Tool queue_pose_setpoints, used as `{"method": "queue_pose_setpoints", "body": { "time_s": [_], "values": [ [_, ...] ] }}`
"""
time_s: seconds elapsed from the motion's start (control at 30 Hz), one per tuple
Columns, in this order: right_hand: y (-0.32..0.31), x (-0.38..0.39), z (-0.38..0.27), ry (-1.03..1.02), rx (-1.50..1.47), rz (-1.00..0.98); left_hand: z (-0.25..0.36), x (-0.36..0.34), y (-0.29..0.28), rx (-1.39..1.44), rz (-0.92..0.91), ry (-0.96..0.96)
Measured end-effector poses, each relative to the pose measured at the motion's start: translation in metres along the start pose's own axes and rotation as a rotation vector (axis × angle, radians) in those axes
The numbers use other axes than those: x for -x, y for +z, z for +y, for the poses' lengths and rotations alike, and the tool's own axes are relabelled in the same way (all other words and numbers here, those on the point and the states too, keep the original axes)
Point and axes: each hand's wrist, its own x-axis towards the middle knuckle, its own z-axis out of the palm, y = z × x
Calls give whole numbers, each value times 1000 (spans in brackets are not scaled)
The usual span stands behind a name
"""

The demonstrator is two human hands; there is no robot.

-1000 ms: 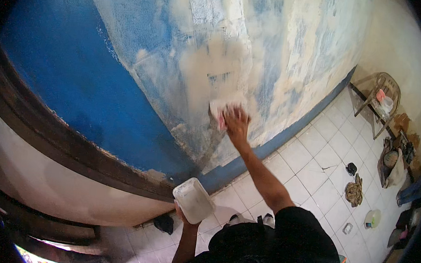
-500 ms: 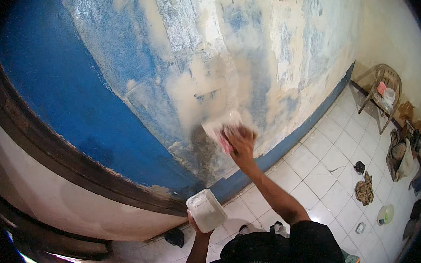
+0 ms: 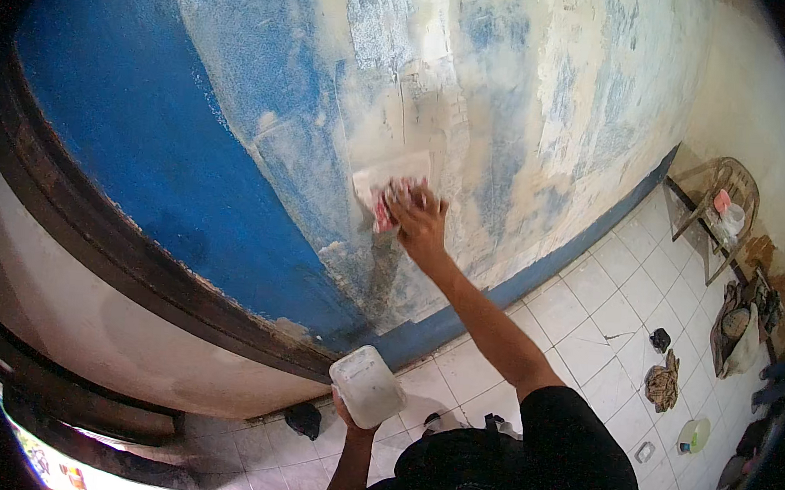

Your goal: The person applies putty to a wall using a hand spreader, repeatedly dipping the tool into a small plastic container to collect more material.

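My right hand (image 3: 417,212) grips a wide, pale flat spreader (image 3: 372,173) with red and pink on it, held against the wall (image 3: 301,120). The wall there is patched with cream and white filler over faded blue, beside a band of solid blue paint. My left hand (image 3: 346,415), lower down, holds a white plastic container (image 3: 368,382) with rounded corners, smeared with pale material. The container hides most of that hand's fingers. The spreader's lower part is partly covered by my right fingers.
A plastic chair (image 3: 699,221) bearing pink and white items stands at the right wall. On the tiled floor (image 3: 599,287) lie sacks (image 3: 741,333), crumpled cloth (image 3: 661,384), black lumps (image 3: 659,339) and a pale green dish (image 3: 694,435). A dark ledge (image 3: 93,224) curves along the left.
My right hand and spreader went down the wall half a second ago and are now higher and further left on it. The view has shifted slightly; my left hand still holds the container.
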Motion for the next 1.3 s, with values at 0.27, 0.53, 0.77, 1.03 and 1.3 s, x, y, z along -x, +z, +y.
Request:
{"method": "queue_pose_setpoints", "body": {
  "time_s": [0.27, 0.53, 0.77, 1.03, 1.3],
  "values": [
    [16, 154, -21, 152, -42, -243, -3, -5, 6, -43, -46, 37],
    [-29, 130, -33, 132, -118, -398, -8, 7, 11, -63, -18, 97],
    [-71, -102, 25, -44, -7, 366, 3, 16, 28, -76, -22, 78],
    [2, 37, 48, 53, 56, -57, 5, 14, 35, -72, -31, 124],
    [-30, 148, 5, 105, -105, -258, 13, 6, 16, 71, 44, 41]
  ]
}}
